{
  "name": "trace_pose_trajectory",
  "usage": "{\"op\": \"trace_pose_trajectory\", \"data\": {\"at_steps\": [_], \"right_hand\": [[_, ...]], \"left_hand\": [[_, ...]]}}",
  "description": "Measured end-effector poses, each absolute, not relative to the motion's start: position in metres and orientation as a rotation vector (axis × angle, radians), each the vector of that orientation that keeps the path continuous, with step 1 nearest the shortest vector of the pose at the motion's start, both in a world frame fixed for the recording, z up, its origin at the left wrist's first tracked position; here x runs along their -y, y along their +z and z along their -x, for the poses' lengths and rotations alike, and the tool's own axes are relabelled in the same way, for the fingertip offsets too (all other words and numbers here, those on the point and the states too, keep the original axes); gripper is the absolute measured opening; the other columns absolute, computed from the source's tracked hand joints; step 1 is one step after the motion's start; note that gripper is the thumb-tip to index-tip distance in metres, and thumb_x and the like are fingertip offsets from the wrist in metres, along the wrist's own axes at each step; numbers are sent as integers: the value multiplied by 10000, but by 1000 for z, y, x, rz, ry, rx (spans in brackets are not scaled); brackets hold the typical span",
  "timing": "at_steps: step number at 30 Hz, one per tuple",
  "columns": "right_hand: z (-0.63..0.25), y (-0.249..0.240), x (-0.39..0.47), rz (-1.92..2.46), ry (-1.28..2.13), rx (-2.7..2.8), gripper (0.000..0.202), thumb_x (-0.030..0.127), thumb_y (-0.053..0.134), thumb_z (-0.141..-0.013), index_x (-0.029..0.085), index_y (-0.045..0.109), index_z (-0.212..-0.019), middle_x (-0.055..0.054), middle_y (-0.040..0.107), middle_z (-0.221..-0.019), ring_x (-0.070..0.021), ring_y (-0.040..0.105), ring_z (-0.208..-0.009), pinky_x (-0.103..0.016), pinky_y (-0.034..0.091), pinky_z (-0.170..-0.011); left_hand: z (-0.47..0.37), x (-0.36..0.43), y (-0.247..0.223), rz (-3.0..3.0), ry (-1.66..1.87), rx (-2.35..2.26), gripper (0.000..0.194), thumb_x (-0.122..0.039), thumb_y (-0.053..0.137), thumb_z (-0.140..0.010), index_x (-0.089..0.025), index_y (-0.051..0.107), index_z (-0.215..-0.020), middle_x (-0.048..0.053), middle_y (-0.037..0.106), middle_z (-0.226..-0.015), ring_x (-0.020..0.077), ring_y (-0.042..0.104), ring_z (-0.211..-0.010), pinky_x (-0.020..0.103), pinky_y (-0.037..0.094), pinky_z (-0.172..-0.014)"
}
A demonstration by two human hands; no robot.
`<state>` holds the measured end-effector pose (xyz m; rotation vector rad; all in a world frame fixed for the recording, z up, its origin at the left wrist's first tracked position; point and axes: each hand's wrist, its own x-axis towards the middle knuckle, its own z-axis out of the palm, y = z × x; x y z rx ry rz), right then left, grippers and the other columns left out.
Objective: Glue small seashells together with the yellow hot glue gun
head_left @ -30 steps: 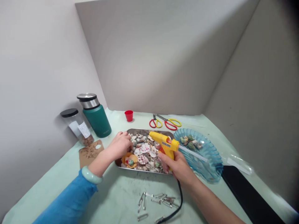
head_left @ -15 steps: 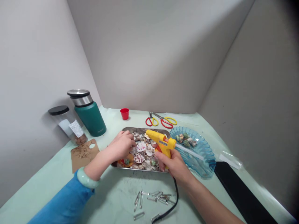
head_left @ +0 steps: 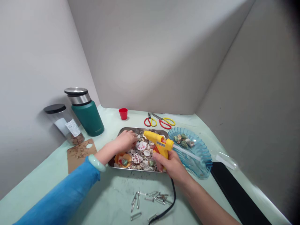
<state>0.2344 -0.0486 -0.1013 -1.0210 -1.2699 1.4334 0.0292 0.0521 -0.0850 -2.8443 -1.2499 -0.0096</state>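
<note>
While in grip of R hand (head_left: 172,164), glue gun (head_left: 161,143) aslant, nozzle (head_left: 145,134) far-L, rear (head_left: 169,144) near-R; L hand (head_left: 125,141) state unclear.

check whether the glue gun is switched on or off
On, it seems: a small orange-red light glows on the side of the yellow glue gun in the right hand.

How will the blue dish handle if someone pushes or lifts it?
The blue dish is probably stiff: its clear, ribbed wall keeps a moulded shape. Looks low and wide, so likelier to slide than tip. The small shells bunched towards its far end would likely roll or shift if tilted.
</note>
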Motion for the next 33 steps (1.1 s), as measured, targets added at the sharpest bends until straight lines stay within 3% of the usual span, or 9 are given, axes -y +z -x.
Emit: {"op": "trace_pose_trajectory", "data": {"at_steps": [6, 11, 17, 24, 29, 33], "right_hand": [[-234, -101, 49, 1025, 1444, 1258, 377, 416, 646, -747, 158, 573, -1011, 87, 438, -416, -80, 357, -387, -215, 294, -415], [-234, -100, 50, 1004, 1443, 1255, 338, 395, 631, -772, 162, 568, -1008, 85, 439, -430, -82, 345, -400, -224, 282, -430], [-235, -101, 50, 1026, 1436, 1279, 362, 394, 624, -777, 148, 563, -1035, 79, 451, -441, -90, 351, -413, -234, 274, -441], [-234, -101, 50, 1012, 1438, 1269, 337, 404, 632, -769, 165, 571, -999, 86, 435, -424, -84, 347, -396, -223, 282, -428], [-233, -101, 51, 1017, 1433, 1243, 338, 419, 642, -752, 181, 576, -983, 89, 432, -421, -87, 356, -383, -222, 292, -417], [-233, -102, 50, 1004, 1419, 1257, 330, 413, 638, -755, 178, 572, -978, 92, 431, -432, -86, 360, -386, -222, 301, -426]], "left_hand": [[-13, -52, -82, 2797, -78, 1343, 196, -179, 426, -839, -186, 622, -836, 53, 647, -817, 193, 548, -824, 294, 381, -728], [-23, -51, -88, 2814, 1, 1342, 129, -211, 540, -762, -229, 655, -819, 54, 646, -880, 234, 541, -913, 329, 380, -736], [-38, -51, -88, 2784, 45, 1379, 99, -114, 598, -633, -190, 639, -682, 84, 637, -860, 257, 546, -897, 362, 387, -743], [-16, -60, -82, 2770, -50, 1455, 215, -153, 429, -798, -190, 630, -868, 58, 660, -888, 182, 584, -811, 274, 422, -696], [-25, -54, -83, 2805, 8, 1353, 142, -210, 543, -747, -241, 665, -811, 37, 663, -874, 208, 568, -893, 296, 402, -757], [-42, -50, -84, 2770, 98, 1309, 117, -123, 595, -659, -201, 661, -715, 85, 665, -851, 257, 567, -898, 365, 373, -772]]}}
